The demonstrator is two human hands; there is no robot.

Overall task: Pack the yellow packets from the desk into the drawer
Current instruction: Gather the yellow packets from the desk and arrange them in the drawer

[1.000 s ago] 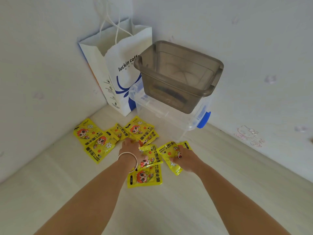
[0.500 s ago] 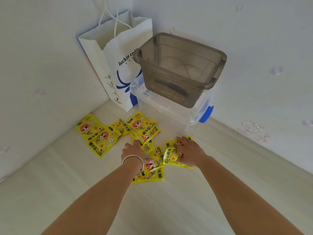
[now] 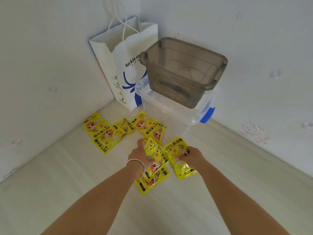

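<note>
Several yellow packets with a cartoon face lie on the pale desk [image 3: 50, 184]. One group [image 3: 103, 133] lies at the left, another [image 3: 147, 126] near the boxes. My left hand [image 3: 138, 152], with a silver bangle, grips a tilted yellow packet [image 3: 155, 155] above another packet [image 3: 152, 180] lying flat. My right hand [image 3: 193, 156] holds a second yellow packet [image 3: 176, 150], lifted at its far end. The smoky grey drawer bin [image 3: 184, 72] stands open on top of a clear box [image 3: 171, 107], in the corner beyond the packets.
A white paper bag [image 3: 125, 61] with blue print stands in the corner, left of the bin. The clear box has a blue latch [image 3: 207, 115]. Walls close the desk at the left and at the back right.
Both hands have closed on packets and raised them off the desk. The right hand's packet now stands tilted up instead of lying flat under the palm.
</note>
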